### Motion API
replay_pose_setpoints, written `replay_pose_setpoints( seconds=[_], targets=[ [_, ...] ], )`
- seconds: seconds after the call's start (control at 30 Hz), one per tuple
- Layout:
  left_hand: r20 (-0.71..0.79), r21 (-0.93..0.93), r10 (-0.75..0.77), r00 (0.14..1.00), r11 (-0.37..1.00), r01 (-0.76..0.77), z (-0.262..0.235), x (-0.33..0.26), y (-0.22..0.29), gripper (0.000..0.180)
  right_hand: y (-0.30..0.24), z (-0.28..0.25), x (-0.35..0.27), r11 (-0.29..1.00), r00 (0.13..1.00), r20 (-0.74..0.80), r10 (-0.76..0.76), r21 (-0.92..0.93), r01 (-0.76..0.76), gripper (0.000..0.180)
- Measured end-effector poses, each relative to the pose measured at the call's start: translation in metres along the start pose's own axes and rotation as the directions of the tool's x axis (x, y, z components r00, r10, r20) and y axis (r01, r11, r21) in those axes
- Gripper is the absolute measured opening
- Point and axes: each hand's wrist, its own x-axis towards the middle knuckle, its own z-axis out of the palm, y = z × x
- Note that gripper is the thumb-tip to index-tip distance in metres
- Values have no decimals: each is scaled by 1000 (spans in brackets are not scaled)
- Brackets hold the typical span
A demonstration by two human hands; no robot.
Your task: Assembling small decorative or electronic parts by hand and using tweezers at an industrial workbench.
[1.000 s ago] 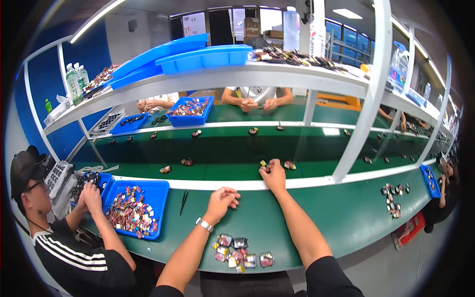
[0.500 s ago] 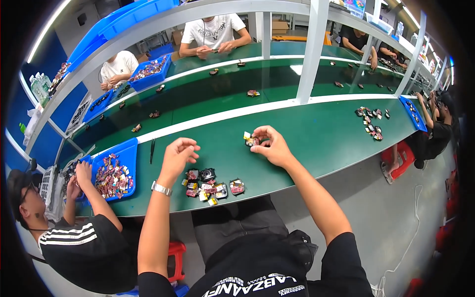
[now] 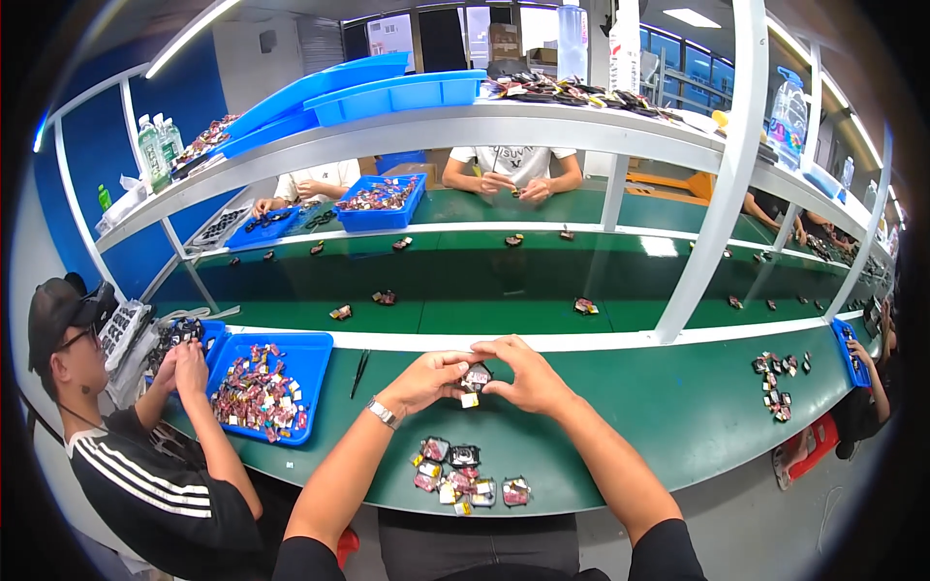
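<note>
Between my hands, above the green bench (image 3: 620, 387), is a small electronic assembly (image 3: 475, 379) with a dark housing, a pinkish-silver face and a yellow-white tab hanging at its lower edge. The fingers of my left hand (image 3: 422, 382) close on its left side. My right hand (image 3: 529, 378) grips it from the right, its thumb near the tab. Nearer to me lies a loose cluster of similar assemblies (image 3: 448, 476), some with pink parts and one showing a round lens-like front. A single assembly (image 3: 516, 491) sits at the cluster's right.
Black tweezers (image 3: 359, 373) lie left of my hands. Further left, a blue tray (image 3: 324, 387) holds many pink-and-white parts beside a seated co-worker (image 3: 145, 474). More assemblies (image 3: 775, 382) are grouped at right. A white upright post (image 3: 712, 194) and rail stand ahead; a conveyor (image 3: 465, 281) carries spaced assemblies.
The view has tilted upward. My left hand, empty before, has come together with my right hand on the assembly that the right hand was holding alone.
</note>
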Motion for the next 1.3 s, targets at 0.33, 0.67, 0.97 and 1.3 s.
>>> replay_pose_setpoints(
  seconds=[0.33,0.67,0.97,1.3],
  targets=[
    [-193,-257,155,969,945,-202,-10,16,-25,38,28,31,12,946,961,-211,-179,-305,110,36],
    [-215,-93,141,966,982,-164,0,15,-36,27,32,30,8,949,983,-70,-169,-282,143,19],
    [-145,-98,151,978,981,-166,-1,15,-34,36,38,35,2,983,994,-103,-44,-182,25,13],
    [-71,-55,135,988,989,-139,-3,13,-30,37,34,36,0,998,990,-133,52,-34,-57,13]
  ],
)
